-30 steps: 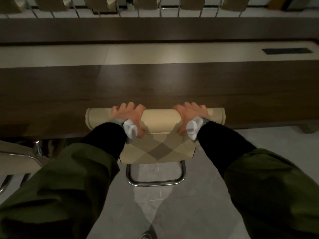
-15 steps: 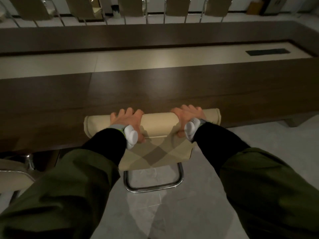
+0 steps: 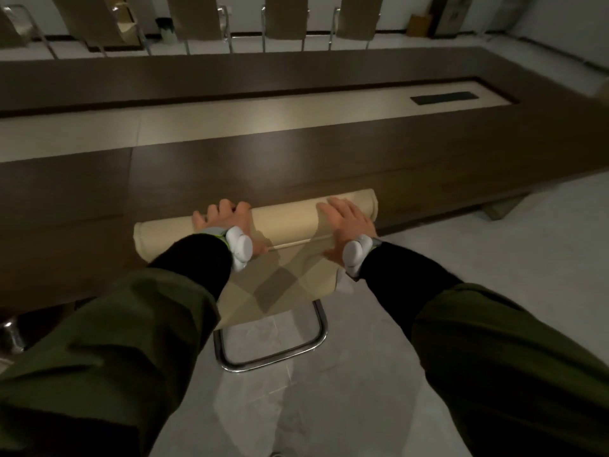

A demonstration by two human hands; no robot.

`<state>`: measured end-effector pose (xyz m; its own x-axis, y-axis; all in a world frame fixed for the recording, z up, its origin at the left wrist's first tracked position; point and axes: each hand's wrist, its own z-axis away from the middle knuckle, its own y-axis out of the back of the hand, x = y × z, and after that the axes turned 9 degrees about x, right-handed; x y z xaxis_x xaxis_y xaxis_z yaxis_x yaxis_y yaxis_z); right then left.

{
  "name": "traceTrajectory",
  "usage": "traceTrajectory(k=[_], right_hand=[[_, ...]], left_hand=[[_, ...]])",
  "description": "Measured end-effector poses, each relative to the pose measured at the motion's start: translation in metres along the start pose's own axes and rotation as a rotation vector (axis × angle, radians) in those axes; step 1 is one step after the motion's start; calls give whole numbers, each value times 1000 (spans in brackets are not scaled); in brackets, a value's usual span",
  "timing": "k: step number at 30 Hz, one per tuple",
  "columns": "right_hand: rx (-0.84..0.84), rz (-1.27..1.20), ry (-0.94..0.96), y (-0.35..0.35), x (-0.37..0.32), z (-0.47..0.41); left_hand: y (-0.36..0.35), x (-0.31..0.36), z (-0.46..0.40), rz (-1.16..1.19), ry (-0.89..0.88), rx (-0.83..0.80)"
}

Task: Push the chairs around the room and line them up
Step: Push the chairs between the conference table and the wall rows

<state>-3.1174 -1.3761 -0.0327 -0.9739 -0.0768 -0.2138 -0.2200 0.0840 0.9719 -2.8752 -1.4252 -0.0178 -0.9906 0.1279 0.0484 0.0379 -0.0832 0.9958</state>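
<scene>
Left hand (image 3: 227, 219) curled over, right hand (image 3: 346, 225) laid flat on the beige chair (image 3: 286, 225) backrest, tucked against the long dark table (image 3: 296, 159); mid-push, apparently; next: straightening to match the far-side chairs (image 3: 286, 18)

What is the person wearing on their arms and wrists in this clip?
Both arms have loose olive-green outer sleeves ending partway down the forearm, with tighter black sleeves beneath reaching the wrists. The left hand and right hand are bare, with no gloves. Each wrist carries a rounded white device on a grey band; the left band shows a yellow-green edge.
</scene>
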Motion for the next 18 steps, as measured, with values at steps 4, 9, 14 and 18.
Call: traceTrajectory(k=[4,9,14,18], right_hand=[[-40,-44,-160,15,21,24],[-131,-58,-365,32,50,63],[-123,9,-493,38,73,115],[-169,-13,-596,44,101,164]], left_hand=[[0,35,1,26,-27,16],[-5,78,10,76,-155,125],[-5,124,24,42,-282,95],[-20,169,34,-6,-434,-51]])
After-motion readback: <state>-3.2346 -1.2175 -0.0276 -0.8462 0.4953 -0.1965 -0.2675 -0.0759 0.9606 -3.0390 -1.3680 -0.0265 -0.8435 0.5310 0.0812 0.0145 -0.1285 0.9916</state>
